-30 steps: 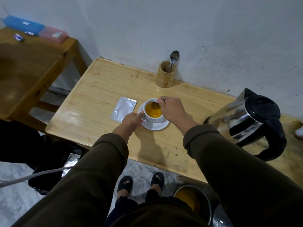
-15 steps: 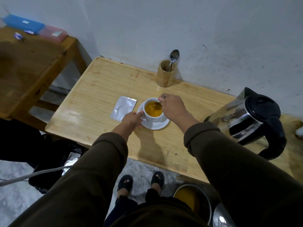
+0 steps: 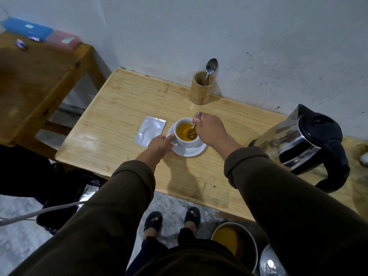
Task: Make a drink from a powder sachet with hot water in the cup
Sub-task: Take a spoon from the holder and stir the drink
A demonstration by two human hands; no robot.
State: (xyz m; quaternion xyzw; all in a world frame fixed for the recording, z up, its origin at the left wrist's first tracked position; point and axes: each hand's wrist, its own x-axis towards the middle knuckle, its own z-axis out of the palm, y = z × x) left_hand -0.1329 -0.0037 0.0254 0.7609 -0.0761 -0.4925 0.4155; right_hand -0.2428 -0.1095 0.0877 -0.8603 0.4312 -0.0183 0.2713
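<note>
A white cup [image 3: 184,141] full of orange-yellow drink stands on a white saucer [image 3: 194,151] in the middle of the light wooden table [image 3: 119,108]. My right hand [image 3: 211,130] pinches a metal spoon [image 3: 192,132] whose bowl dips into the drink at the cup's right side. My left hand [image 3: 160,146] grips the cup's handle at the saucer's left edge. A flat silver sachet [image 3: 150,130] lies on the table just left of the saucer. A steel kettle [image 3: 306,144] with a black lid and handle stands at the right.
A bamboo holder [image 3: 201,88] with a second spoon [image 3: 210,68] stands by the wall behind the cup. A darker wooden table [image 3: 33,80] with blue and pink boxes is at the left. On the floor below are metal pots [image 3: 235,244] and a white cable [image 3: 39,213].
The spoon's bowl has swung inside the cup from the far side to the near right side as my right hand shifted. My left hand stays at the cup.
</note>
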